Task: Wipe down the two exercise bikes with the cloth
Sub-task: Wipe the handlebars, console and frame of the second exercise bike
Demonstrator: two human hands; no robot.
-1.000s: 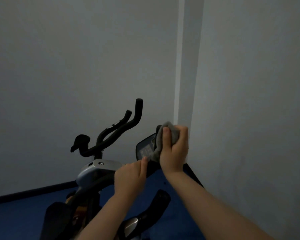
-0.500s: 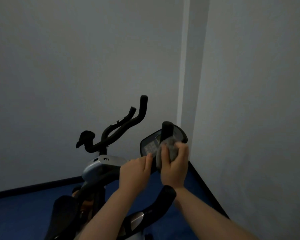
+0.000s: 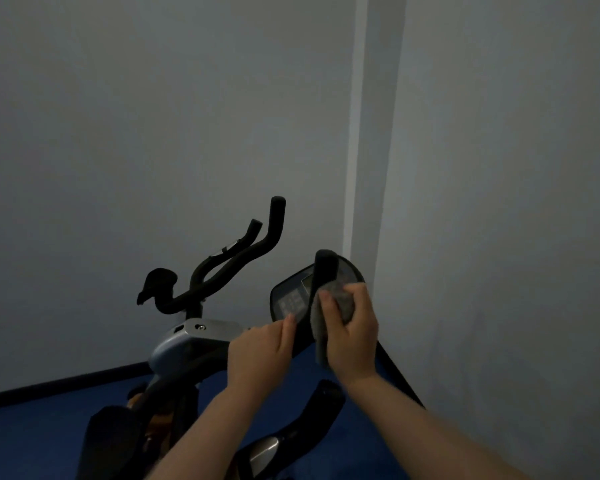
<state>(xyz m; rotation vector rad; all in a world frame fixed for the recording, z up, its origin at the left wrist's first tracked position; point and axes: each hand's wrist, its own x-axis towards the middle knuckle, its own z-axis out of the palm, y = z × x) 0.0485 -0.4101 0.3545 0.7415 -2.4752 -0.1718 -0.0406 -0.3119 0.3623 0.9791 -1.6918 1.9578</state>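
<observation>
Head view: my right hand (image 3: pixel 352 336) bunches the soft, limp cloth (image 3: pixel 338 299) round the handlebar (image 3: pixel 324 268), while my left hand (image 3: pixel 260 355) grips the bar beside it.

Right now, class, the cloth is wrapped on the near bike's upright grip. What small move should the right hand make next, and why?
Probably slide the right hand and the grey cloth up the upright grip. Its black top shows bare above the cloth, so it looks unwiped. The left hand holds the bar below, steadying it.
</observation>
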